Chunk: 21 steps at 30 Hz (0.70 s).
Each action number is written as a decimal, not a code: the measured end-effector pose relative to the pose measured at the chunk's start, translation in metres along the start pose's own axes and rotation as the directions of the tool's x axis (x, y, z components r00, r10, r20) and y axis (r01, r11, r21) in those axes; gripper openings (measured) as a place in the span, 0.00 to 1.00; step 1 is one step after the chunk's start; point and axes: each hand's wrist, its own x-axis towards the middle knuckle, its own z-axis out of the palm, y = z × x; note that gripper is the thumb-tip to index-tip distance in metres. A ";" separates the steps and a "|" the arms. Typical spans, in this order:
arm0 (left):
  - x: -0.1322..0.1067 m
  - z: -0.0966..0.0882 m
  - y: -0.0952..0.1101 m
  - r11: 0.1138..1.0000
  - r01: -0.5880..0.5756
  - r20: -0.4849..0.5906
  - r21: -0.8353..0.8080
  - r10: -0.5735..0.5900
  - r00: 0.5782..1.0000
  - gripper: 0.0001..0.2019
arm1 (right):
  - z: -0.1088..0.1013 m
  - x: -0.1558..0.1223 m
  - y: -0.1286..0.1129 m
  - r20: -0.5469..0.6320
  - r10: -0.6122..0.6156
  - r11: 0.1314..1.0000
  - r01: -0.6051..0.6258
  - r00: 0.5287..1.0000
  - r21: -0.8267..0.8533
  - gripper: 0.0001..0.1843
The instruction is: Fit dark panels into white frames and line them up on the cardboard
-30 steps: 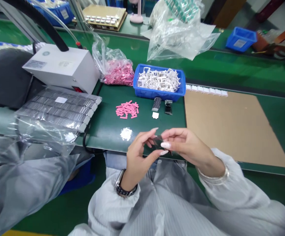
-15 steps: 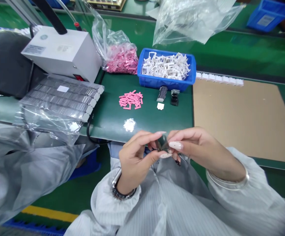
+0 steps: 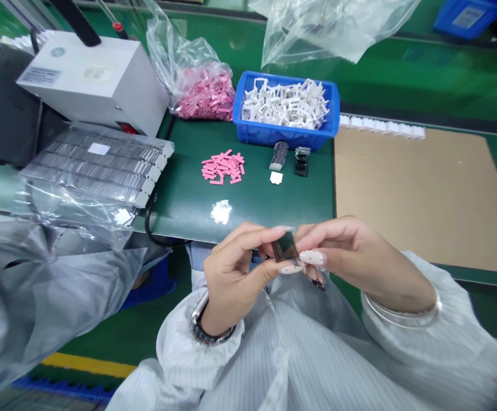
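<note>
Dark rectangular piece (image 3: 285, 247), long side slanting up rightward, left hand (image 3: 235, 275), right hand (image 3: 351, 254) both pinching it

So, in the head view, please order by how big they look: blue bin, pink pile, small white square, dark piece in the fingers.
1. Blue plastic bin
2. Pile of pink pieces
3. Dark piece and small white square: unsure, the dark piece looks bigger but is nearer the camera.
</note>
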 end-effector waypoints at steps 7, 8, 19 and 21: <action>-0.001 0.000 0.000 1.000 -0.010 0.003 0.011 0.010 1.000 0.16 | 0.002 0.002 -0.002 -0.003 -0.008 1.000 0.008 1.000 0.013 0.02; -0.001 0.000 0.000 1.000 -0.009 0.004 0.009 0.009 1.000 0.16 | 0.002 0.002 -0.002 -0.005 -0.006 1.000 0.007 1.000 0.010 0.02; -0.002 -0.001 -0.001 1.000 0.001 0.015 -0.013 -0.001 1.000 0.18 | 0.001 0.000 0.000 0.008 -0.021 1.000 0.021 1.000 0.003 0.06; -0.002 0.000 -0.001 1.000 -0.011 0.010 -0.003 0.011 1.000 0.18 | 0.001 0.001 0.000 0.013 -0.026 1.000 0.026 1.000 0.009 0.06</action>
